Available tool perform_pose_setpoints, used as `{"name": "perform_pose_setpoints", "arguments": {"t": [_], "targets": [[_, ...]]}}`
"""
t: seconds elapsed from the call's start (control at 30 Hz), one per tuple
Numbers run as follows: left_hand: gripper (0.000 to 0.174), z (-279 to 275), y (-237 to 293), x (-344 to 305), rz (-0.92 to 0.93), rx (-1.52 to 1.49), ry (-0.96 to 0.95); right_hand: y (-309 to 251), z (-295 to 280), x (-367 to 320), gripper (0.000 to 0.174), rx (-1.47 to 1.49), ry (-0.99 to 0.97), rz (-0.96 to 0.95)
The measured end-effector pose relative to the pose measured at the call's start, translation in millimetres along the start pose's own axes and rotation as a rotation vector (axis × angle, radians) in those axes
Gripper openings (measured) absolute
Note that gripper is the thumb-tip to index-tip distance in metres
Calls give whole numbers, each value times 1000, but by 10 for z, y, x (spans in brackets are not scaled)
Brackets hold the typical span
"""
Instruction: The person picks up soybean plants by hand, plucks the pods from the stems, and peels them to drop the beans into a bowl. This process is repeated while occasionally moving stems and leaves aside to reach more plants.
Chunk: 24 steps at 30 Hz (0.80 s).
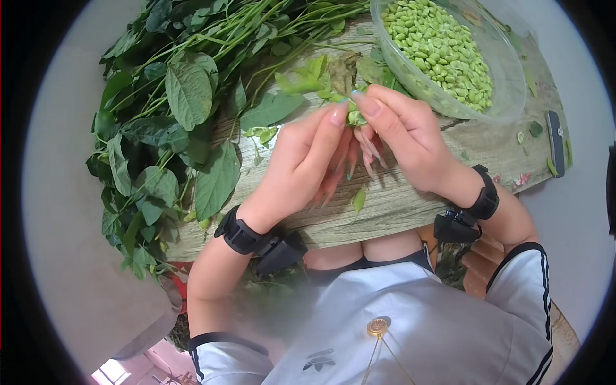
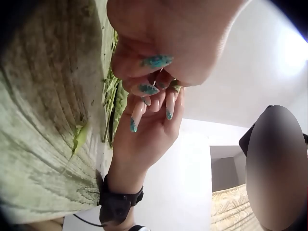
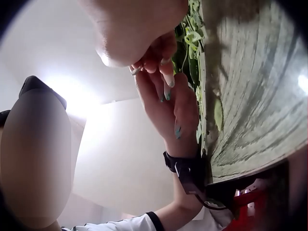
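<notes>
1. Left hand: thumb and forefinger pinch the green pod from 9 o'clock; the other fingers point downward.
2. Right hand: fingertips pinch the same pod from 3 o'clock, touching the left hand.
3. Green pod: held just above the wooden worktop, at the centre of the head view.
4. Clear bowl: at 1 o'clock from the hands, holding shelled beans.
5. Leafy stalks: heaped at 10 o'clock.
6. Dark phone: at 3 o'clock, near the worktop edge.
7. Loose leaf: at 6 o'clock.
</notes>
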State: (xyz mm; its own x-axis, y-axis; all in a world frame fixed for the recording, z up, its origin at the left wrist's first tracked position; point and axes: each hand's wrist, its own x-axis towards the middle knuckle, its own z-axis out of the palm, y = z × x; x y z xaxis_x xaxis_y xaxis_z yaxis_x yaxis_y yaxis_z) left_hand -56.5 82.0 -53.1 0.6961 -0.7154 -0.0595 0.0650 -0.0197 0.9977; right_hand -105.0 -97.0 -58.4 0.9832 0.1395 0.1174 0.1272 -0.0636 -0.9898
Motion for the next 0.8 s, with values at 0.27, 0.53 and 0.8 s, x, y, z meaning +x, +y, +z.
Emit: {"name": "perform_pose_setpoints", "arguments": {"t": [0.27, 0.53, 0.8], "targets": [[36, -26, -59, 7, 63, 20, 80, -3, 97, 33, 34, 169, 66, -20], [40, -113, -76, 111, 96, -21, 265, -8, 65, 64, 35, 271, 99, 57], [42, -362, 75, 122, 68, 318, 357, -1, 3, 53, 34, 212, 45, 50]]}}
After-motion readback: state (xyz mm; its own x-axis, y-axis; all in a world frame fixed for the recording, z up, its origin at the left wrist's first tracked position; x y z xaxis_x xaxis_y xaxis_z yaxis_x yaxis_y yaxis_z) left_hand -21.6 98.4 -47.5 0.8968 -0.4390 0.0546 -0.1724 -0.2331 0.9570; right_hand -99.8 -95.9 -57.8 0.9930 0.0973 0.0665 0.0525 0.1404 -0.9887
